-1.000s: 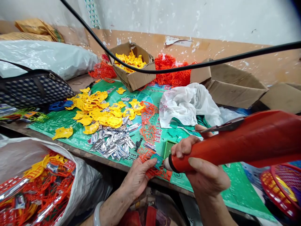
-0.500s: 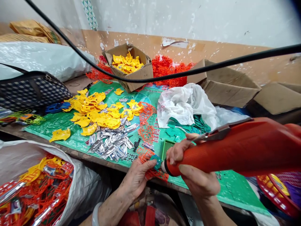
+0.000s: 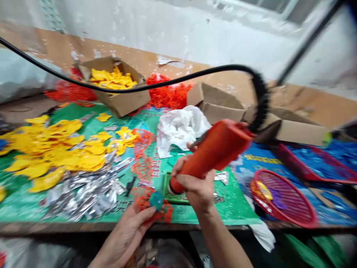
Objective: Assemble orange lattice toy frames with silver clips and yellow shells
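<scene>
My left hand [image 3: 129, 229] is closed, thumb on top, on an orange plastic lattice piece [image 3: 143, 196] at the table's front edge. A small round teal part [image 3: 156, 200] lies on that lattice, beside the thumb tip. My right hand [image 3: 200, 190] wraps round a red corded electric screwdriver [image 3: 216, 150]. Its nose points down and left over a small green tray [image 3: 178, 200], apart from the teal part. More orange lattice pieces [image 3: 142, 160] stretch away behind my left hand. Shiny silver strips [image 3: 89, 190] lie in a heap to the left.
Yellow plastic parts [image 3: 58, 149] cover the left of the table. Behind stand a carton of yellow parts [image 3: 114, 80], a white cloth [image 3: 181, 126] and an open carton [image 3: 223, 113]. A red basket [image 3: 295, 208] sits at right. The black cable [image 3: 167, 81] crosses the view.
The screwdriver has pulled away from the teal part and now points down over the green tray. My left hand keeps the lattice piece. The view has swung right.
</scene>
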Available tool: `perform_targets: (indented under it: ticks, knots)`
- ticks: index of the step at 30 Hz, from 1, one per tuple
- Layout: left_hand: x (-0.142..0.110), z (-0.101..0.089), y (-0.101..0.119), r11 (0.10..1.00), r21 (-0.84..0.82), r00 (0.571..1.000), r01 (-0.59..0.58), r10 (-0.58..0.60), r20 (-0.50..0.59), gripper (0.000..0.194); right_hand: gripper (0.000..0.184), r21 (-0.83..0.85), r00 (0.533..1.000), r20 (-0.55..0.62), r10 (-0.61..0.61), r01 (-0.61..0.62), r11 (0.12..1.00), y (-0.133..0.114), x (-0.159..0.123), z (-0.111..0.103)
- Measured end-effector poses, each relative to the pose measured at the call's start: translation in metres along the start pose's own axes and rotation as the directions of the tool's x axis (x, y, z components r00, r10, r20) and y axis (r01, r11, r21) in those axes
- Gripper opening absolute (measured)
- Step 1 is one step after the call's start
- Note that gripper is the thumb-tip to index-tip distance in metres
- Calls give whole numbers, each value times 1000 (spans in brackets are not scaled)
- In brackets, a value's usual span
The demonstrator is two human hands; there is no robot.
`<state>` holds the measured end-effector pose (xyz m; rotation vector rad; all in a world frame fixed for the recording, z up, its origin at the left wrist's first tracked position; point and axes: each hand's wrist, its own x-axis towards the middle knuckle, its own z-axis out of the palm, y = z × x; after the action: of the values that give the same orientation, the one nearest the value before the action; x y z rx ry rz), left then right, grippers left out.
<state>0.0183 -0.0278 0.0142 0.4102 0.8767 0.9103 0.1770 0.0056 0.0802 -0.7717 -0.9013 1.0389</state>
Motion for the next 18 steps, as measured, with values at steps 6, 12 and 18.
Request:
perform_targets:
  ticks: [6, 12, 18]
  knots:
    - [4, -8, 9, 988, 60, 985, 141, -134, -108, 52, 27, -283, 992, -124, -9, -27, 959, -6, 25, -11]
    - [4, -11, 12, 993, -9, 970, 116, -115, -216, 54, 36, -878, 985, 22, -172, 101, 468, -1, 9, -76]
    - [-1, -1, 13, 992, 14, 979, 129, -125, -164, 45, 34, -997, 996, -18, -82, -12, 81, -2, -2, -169]
